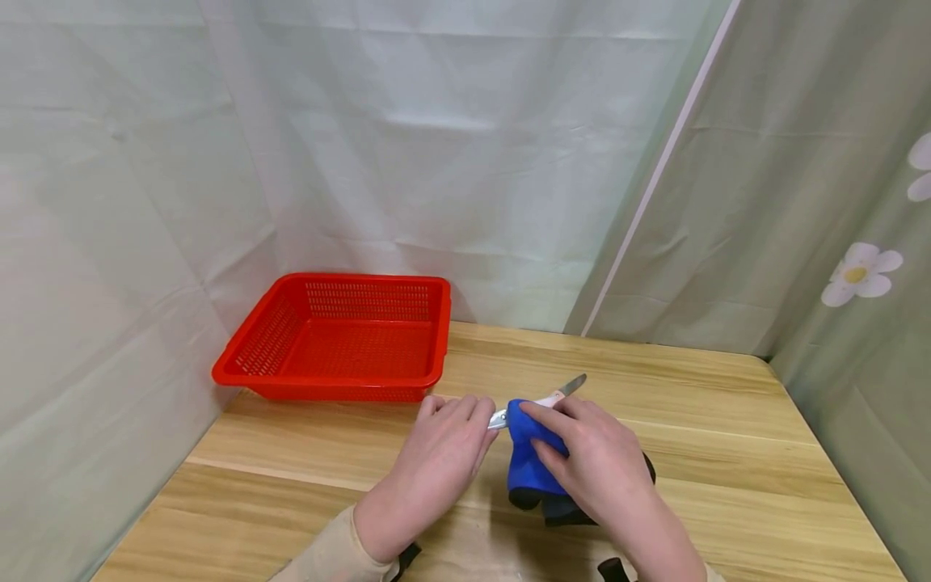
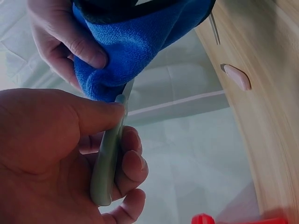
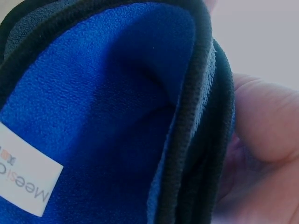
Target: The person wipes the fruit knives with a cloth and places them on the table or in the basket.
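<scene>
A person's left hand (image 1: pixel 442 446) grips a green-handled utensil (image 2: pixel 106 163), right hand (image 1: pixel 602 453) pinching blue cloth (image 1: pixel 525 465) over it, wiping apparently unfinished.

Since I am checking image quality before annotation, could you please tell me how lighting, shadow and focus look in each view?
Head: bright, mostly sharp, a soft shadow on the table below the cloth; left wrist: dimmer, the left hand darker than the curtain; right wrist: deep shadow inside the cloth's fold, the right hand soft, the label partly legible.
</scene>
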The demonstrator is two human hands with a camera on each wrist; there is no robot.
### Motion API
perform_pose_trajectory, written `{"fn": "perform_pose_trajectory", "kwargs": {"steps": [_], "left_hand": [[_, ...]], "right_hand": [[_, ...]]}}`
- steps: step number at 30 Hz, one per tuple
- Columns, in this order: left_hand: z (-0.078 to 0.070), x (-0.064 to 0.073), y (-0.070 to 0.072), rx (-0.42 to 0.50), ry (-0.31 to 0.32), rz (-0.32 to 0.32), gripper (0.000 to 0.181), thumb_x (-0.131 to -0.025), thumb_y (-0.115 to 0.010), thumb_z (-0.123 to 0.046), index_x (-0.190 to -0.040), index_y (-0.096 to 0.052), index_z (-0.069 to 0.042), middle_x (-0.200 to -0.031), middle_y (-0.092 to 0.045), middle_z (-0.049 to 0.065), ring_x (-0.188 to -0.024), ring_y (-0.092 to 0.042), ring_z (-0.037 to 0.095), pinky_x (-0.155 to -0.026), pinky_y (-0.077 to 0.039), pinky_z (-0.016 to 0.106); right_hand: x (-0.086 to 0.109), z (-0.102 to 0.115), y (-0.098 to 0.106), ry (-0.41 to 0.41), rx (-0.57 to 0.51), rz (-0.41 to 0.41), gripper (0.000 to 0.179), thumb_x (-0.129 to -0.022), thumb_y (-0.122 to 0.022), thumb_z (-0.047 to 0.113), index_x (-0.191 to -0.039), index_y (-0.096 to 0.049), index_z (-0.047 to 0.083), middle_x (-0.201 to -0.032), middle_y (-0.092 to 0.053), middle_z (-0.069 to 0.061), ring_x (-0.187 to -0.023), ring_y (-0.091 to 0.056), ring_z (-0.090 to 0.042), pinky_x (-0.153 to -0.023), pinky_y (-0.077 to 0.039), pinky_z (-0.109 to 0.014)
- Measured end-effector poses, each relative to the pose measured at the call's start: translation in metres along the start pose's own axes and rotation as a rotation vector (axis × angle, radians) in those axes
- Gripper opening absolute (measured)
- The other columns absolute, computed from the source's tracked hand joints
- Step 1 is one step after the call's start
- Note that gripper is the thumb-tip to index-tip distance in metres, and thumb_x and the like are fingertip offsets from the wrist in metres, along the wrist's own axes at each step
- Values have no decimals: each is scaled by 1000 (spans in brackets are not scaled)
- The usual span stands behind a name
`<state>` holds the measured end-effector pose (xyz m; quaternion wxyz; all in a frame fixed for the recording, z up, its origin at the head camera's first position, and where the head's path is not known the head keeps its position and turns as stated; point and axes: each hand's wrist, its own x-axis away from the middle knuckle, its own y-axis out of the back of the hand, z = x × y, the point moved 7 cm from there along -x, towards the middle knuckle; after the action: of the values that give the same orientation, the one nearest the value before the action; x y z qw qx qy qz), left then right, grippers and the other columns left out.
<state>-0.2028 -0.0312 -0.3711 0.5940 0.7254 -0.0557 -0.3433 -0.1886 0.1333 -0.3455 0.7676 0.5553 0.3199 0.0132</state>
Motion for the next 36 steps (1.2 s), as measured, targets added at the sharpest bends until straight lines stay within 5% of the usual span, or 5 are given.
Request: {"fn": "perform_pose_trajectory", "kwargs": {"steps": [20,36], "left_hand": [[2,-1,3,-4,1,-43,27,-104,-81,-27,-101,-57,-14,-83,-52,-4,-77,-62,17,-83,-44,39],[3,-1,3,-11,11,-20,25,-105,-79,-29,-102,-59,-14,-84,-53,-4,-76,-60,16,-85,-45,40]], "right_hand": [[-3,-30,3,-118,-2,38,50,-89,-95,17,-136,-80,27,-99,-71,0,-75,-58,-12,-61,-50,-34],[-2,-54,7,-191,7,65,47,-93,-91,19,-138,-79,25,-100,-70,-2,-78,-62,-17,-64,-55,-41]]}}
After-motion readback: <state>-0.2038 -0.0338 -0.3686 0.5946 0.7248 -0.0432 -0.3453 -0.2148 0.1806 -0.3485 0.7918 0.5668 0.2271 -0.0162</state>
